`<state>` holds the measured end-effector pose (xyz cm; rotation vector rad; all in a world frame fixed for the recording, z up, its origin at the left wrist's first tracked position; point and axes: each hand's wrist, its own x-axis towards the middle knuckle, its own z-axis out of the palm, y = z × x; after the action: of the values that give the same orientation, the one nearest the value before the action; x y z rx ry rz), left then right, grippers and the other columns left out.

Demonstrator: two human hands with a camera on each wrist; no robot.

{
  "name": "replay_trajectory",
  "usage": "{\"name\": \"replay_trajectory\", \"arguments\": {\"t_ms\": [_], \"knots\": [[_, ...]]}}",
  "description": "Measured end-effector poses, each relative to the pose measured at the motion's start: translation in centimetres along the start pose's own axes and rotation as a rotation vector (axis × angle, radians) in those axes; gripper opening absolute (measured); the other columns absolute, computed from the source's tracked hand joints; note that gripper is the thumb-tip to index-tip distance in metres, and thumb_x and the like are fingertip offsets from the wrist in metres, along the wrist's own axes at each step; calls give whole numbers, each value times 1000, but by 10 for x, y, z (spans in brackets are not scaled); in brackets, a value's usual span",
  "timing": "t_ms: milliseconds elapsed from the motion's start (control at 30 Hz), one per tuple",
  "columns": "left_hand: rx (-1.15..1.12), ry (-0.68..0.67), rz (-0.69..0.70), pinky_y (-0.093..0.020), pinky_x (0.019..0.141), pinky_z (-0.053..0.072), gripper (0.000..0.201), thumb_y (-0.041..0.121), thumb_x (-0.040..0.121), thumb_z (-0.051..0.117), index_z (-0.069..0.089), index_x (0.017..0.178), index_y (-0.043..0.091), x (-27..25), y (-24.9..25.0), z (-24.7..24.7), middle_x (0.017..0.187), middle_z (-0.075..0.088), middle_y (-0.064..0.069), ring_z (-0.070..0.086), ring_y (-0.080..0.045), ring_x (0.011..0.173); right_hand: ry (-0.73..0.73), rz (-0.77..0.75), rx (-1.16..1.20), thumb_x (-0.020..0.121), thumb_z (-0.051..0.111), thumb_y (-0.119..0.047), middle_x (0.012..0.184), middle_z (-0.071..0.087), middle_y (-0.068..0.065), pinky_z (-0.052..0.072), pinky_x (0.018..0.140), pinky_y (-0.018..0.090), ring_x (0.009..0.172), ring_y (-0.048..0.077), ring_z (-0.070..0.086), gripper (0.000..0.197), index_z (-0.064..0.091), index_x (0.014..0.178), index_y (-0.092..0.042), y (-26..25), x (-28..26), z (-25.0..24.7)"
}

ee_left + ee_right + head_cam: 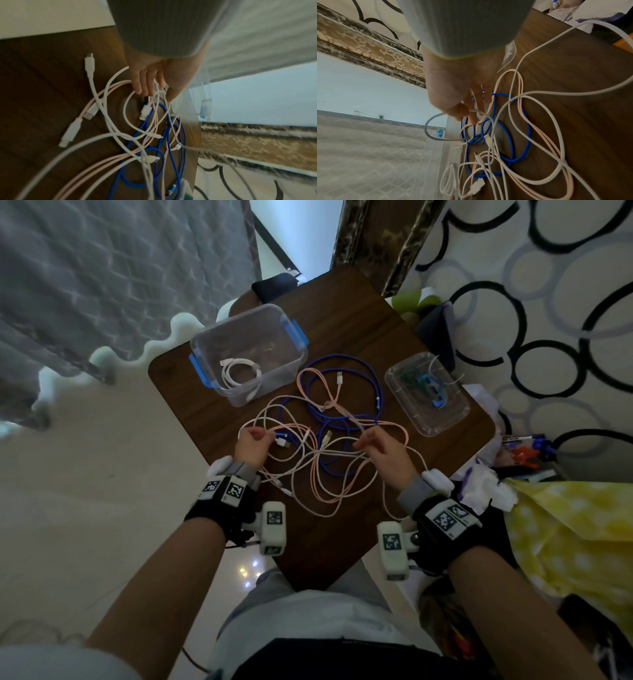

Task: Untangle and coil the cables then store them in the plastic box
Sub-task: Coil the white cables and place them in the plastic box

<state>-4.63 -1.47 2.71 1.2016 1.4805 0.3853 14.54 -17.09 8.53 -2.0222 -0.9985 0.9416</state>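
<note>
Both grips are closed on white cable: the left hand (251, 441) pinches one strand, the right hand (380, 445) another; between them the tangle (322, 446) of white, pink and blue cables sprawls across the table (346, 309); the plastic box (248, 354), just beyond, holds one coiled cable; pulling apart risks tightening a knot.

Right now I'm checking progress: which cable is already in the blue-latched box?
The coiled white cable, lying alone inside the plastic box; the blue, pink and other white cables lie tangled on the table.
</note>
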Motion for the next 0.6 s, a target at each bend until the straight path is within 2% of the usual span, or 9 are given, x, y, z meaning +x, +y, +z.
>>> {"name": "replay_trajectory", "arguments": {"t_ms": [67,133,200,267,367,433,533,600], "knots": [[-79,46,-23,-31,93,45,40,23,85,65,48,117,5,0,3,-7,109,57,-6,56,-21,104,-86,-1,-25,86,52,-3,101,63,5,47,93,45,102,26,59,11,53,86,-14,-3,2,9],[-113,47,6,-32,93,45,40,18,85,64,50,119,2,-1,5,-11,109,59,-9,57,-24,105,-113,10,-55,85,62,-15,100,64,10,47,90,47,99,27,60,12,51,84,-9,-6,2,11],[-131,-44,80,-38,95,47,30,11,86,62,57,115,5,-7,5,-16,99,63,-9,59,-28,102,-100,27,-76,85,64,-34,91,62,12,46,80,44,87,25,59,33,53,87,-2,-8,2,12],[-147,-145,174,-36,90,48,24,9,88,58,61,112,13,-18,5,-21,88,64,-2,60,-23,95,-65,11,-60,88,57,-39,80,58,9,45,74,42,76,23,55,33,55,81,-7,-12,1,13],[-199,-205,303,-30,84,51,22,9,90,55,64,105,23,-30,9,-33,88,66,-1,63,-16,88,0,30,4,97,44,-27,78,61,0,45,79,36,73,14,59,26,59,81,-14,-16,7,16],[-239,-214,366,-27,82,53,23,9,89,56,65,101,26,-34,13,-39,91,67,-1,65,-11,85,5,96,35,99,37,-18,84,63,2,46,79,31,71,11,60,27,58,83,-13,-15,13,18],[-275,-243,430,-19,75,54,25,3,88,55,64,104,20,-38,19,-41,89,69,7,66,-1,78,-4,252,53,98,34,-9,90,62,6,48,76,30,69,12,57,23,57,101,-6,-12,18,21],[-244,-267,450,-22,78,55,25,3,87,57,65,103,20,-38,20,-39,81,71,12,66,-3,79,-30,315,46,96,36,-9,86,61,2,45,73,28,73,11,54,26,55,114,-7,-11,19,22]]}}
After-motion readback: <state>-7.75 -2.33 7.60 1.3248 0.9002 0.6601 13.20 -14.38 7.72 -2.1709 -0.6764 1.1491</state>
